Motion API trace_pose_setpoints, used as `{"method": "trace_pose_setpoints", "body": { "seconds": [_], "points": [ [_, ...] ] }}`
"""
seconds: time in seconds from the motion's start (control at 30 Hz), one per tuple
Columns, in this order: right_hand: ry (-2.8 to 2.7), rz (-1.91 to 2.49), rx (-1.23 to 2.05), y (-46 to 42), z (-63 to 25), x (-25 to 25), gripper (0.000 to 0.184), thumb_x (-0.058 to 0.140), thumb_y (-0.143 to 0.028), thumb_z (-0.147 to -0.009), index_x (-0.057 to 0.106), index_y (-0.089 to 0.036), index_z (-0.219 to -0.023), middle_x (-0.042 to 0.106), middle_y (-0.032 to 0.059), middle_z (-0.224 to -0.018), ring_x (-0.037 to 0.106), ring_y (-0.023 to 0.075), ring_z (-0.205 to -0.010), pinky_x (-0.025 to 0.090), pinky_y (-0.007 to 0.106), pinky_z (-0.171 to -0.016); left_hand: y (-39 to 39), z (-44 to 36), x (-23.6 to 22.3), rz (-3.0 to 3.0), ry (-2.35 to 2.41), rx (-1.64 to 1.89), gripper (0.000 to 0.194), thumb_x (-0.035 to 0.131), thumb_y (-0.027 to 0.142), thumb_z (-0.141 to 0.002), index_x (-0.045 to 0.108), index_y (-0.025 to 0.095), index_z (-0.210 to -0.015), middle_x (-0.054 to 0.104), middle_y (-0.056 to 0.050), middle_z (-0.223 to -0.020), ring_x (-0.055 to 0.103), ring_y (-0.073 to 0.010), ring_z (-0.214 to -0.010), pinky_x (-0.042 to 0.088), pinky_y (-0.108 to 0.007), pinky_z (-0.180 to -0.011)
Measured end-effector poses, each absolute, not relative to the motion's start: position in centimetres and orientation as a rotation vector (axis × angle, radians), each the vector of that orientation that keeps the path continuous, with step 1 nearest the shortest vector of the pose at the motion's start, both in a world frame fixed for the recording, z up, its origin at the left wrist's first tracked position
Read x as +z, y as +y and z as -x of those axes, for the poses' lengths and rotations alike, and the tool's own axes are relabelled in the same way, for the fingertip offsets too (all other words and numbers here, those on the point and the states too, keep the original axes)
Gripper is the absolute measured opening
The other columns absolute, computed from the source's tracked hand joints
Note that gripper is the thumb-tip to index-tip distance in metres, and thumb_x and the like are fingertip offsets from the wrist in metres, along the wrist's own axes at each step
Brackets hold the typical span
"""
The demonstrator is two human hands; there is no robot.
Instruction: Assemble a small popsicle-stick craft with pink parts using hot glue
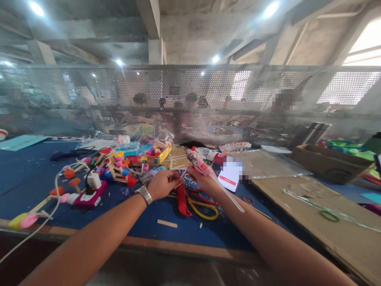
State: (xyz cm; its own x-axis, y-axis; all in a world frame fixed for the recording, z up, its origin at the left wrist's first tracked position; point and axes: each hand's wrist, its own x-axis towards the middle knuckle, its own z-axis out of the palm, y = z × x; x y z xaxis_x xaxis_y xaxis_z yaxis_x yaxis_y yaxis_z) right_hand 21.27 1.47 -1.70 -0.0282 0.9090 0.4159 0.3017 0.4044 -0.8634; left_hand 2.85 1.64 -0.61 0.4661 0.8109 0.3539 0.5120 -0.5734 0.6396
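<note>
My right hand (201, 179) is closed around a pink hot glue gun (200, 163). A clear glue stick (230, 195) sticks out of its back, lying across my wrist. Close by on the left, my left hand (163, 184) pinches what looks like a thin wooden stick (179, 184), partly hidden by the fingers. Beneath the hands are a red strap (181, 200) and a yellow cord loop (204, 210). A loose craft stick (167, 223) rests near the table's front edge. Left of my hands stand joined sticks with coloured pompoms (117, 167).
A purple power strip (91, 196) with a white plug and cable sits at left. Beyond the right hand are a phone (228, 176) and a red-labelled bottle (208, 154). Cardboard (315, 210) and an open box (330, 161) occupy the right. A perforated metal screen (178, 103) runs behind.
</note>
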Motion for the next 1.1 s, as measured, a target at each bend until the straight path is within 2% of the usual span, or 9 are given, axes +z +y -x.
{"method": "trace_pose_setpoints", "body": {
  "seconds": [0.23, 0.4, 0.67, 0.93, 1.1],
  "points": [
    [-1.514, 1.153, 0.711, 0.7, -20.68, -0.97, 0.028, 0.06, -0.044, -0.071, 0.055, -0.019, -0.06, 0.05, -0.002, -0.052, 0.042, 0.0119, -0.05, 0.034, 0.027, -0.05, 1.58, -2.88, -0.33, -2.268, 1.129, 0.907, 0.037, 0.053, 0.046, -0.086, 0.065, 0.015, -0.07, 0.056, 0.001, -0.057, 0.046, -0.0116, -0.056, 0.032, -0.023, -0.054],
    [-1.41, 1.128, 0.771, 0.75, -20.77, -1.12, 0.03, 0.064, -0.049, -0.069, 0.061, -0.02, -0.073, 0.055, -0.0009, -0.056, 0.046, 0.0137, -0.052, 0.036, 0.027, -0.051, 1.66, -2.84, -0.38, -2.271, 1.142, 0.922, 0.036, 0.054, 0.047, -0.085, 0.068, 0.016, -0.073, 0.057, 0.001, -0.057, 0.047, -0.0126, -0.057, 0.033, -0.023, -0.053],
    [-1.438, 1.045, 0.822, 0.92, -21.12, -1.4, 0.029, 0.066, -0.049, -0.071, 0.06, -0.021, -0.068, 0.052, -0.0032, -0.055, 0.045, 0.0133, -0.052, 0.037, 0.028, -0.053, 1.64, -2.78, -0.51, -2.265, 1.135, 0.93, 0.032, 0.058, 0.043, -0.084, 0.067, 0.016, -0.071, 0.059, 0.001, -0.059, 0.049, -0.0127, -0.058, 0.034, -0.023, -0.056],
    [-1.426, 1.044, 0.859, 0.98, -21.07, -1.38, 0.027, 0.066, -0.048, -0.071, 0.058, -0.022, -0.067, 0.054, -0.0022, -0.056, 0.047, 0.0143, -0.052, 0.039, 0.029, -0.053, 1.7, -2.77, -0.54, -2.279, 1.129, 0.904, 0.039, 0.053, 0.05, -0.085, 0.067, 0.016, -0.071, 0.058, 0.0, -0.06, 0.049, -0.0134, -0.06, 0.034, -0.024, -0.056],
    [-1.446, 1.029, 0.865, 0.95, -21.07, -1.26, 0.026, 0.065, -0.046, -0.072, 0.055, -0.023, -0.064, 0.052, -0.0018, -0.055, 0.045, 0.0143, -0.052, 0.037, 0.029, -0.053, 1.68, -2.79, -0.4, -2.263, 1.156, 0.881, 0.035, 0.056, 0.047, -0.083, 0.066, 0.016, -0.071, 0.058, 0.001, -0.059, 0.047, -0.0128, -0.058, 0.033, -0.024, -0.055]
  ]
}}
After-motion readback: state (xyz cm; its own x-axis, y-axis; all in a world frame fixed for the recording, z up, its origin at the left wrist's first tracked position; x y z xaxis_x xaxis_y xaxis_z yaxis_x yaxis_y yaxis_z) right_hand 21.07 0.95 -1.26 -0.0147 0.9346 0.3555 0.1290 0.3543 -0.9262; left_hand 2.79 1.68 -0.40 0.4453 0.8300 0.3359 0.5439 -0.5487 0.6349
